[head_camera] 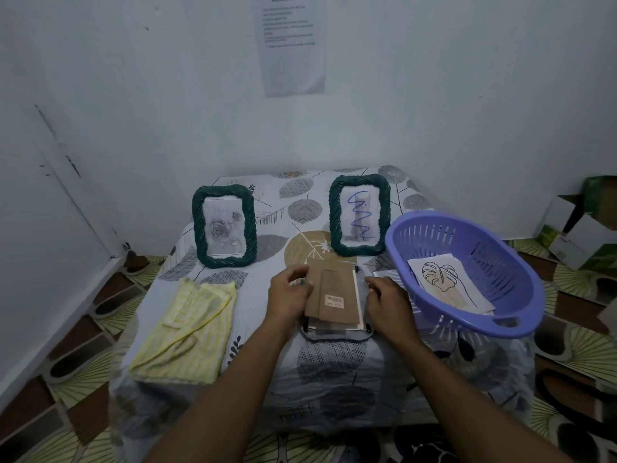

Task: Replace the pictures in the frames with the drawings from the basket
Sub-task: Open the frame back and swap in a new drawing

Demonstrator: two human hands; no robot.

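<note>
Two green frames (197,228) stand upright at the back of the table (334,379); a third frame (334,333) lies face down between the hands, its long axis running away from the person; the left hand (290,285) pinches the brown backing board (334,295) at its left edge, fingers curled tight; the right hand (387,295) curls against the right edge, though whether it holds anything cannot be told; the leaf drawing (440,275) lies in the purple basket (500,320) just to the right, so the right hand seems nearer for fetching it.
</note>
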